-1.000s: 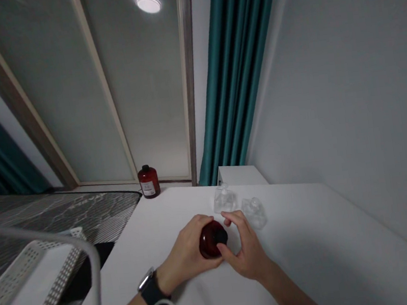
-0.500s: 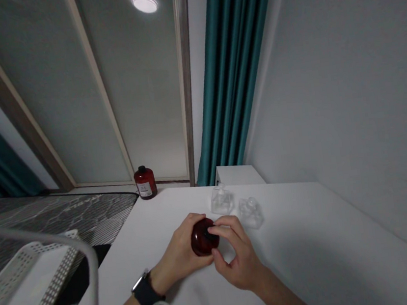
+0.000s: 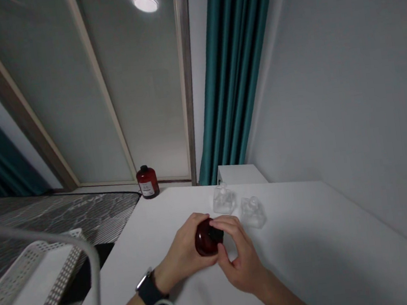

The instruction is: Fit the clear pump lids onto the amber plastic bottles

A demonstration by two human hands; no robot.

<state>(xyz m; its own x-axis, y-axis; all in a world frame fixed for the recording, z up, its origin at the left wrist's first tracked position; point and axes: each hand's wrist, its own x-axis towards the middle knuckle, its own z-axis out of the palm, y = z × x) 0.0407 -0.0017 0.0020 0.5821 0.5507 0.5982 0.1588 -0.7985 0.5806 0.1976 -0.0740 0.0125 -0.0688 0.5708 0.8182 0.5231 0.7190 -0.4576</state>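
A dark red bottle (image 3: pixel 202 241) is held above the white table, its black cap (image 3: pixel 216 233) turned to the right. My left hand (image 3: pixel 187 246) wraps round the bottle's body from the left; a dark watch sits on that wrist. The fingers and thumb of my right hand (image 3: pixel 240 254) are closed on the black cap. Just beyond my hands stand two clear bottles: a squarish clear bottle (image 3: pixel 224 200) and another clear bottle (image 3: pixel 252 213) to its right. At the table's far left corner stands a second red bottle (image 3: pixel 148 183) with a black cap and a white label.
The white table (image 3: pixel 305 258) meets a wall on the right. A white perforated basket (image 3: pixel 38 286) lies to the left, below the table's edge. A pale cable (image 3: pixel 97 294) crosses the view at the lower left. Behind are a teal curtain (image 3: pixel 238 69) and glass door panels (image 3: pixel 144 95).
The bottle in my hands has tipped slightly, and its cap shows more toward the right. My right fingers have shifted round the cap. The whole view has moved a little.
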